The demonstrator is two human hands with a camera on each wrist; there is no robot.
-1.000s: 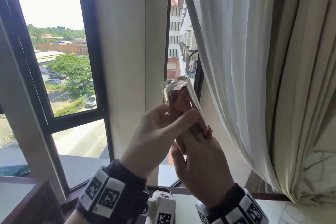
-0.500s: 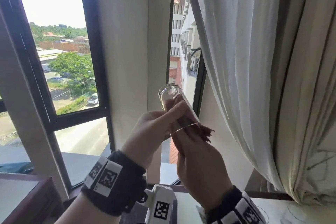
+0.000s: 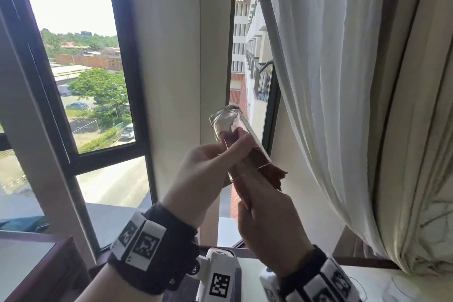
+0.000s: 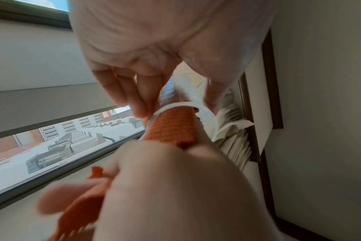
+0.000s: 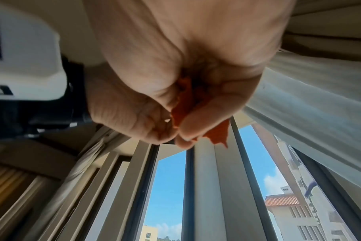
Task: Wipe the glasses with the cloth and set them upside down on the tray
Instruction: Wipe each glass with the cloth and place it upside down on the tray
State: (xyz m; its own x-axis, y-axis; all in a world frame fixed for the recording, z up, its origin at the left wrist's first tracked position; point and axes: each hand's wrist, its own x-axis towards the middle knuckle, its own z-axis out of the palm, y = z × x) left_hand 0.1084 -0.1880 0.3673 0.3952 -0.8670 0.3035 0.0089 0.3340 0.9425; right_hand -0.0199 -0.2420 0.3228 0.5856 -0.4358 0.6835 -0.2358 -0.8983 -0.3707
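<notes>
A person holds a clear glass [image 3: 232,140] up in the air in front of a window [image 3: 81,76]. The glass is tilted. Its thick bottom points up and away, and its open mouth points down toward the person.

The left hand [image 3: 206,174] is on the left side of the glass. Its fingers and thumb are curled round the glass and grip it near the mouth. In the left wrist view, the fingertips [image 4: 138,106] press right beside the rim.

The right hand [image 3: 267,223] is just below the mouth of the glass, close under the left hand. Its fingers are closed tight on an orange cloth [image 4: 171,128]. The cloth goes up from this hand into the glass, so part of it is stuffed inside and fills the mouth. A loose corner of the cloth sticks out to the right, by the rim. In the right wrist view, the cloth is bunched between the thumb and the fingers.

A white curtain [image 3: 331,81] hangs to the right of the hands. Both wrists wear black bands with square black-and-white marks.
</notes>
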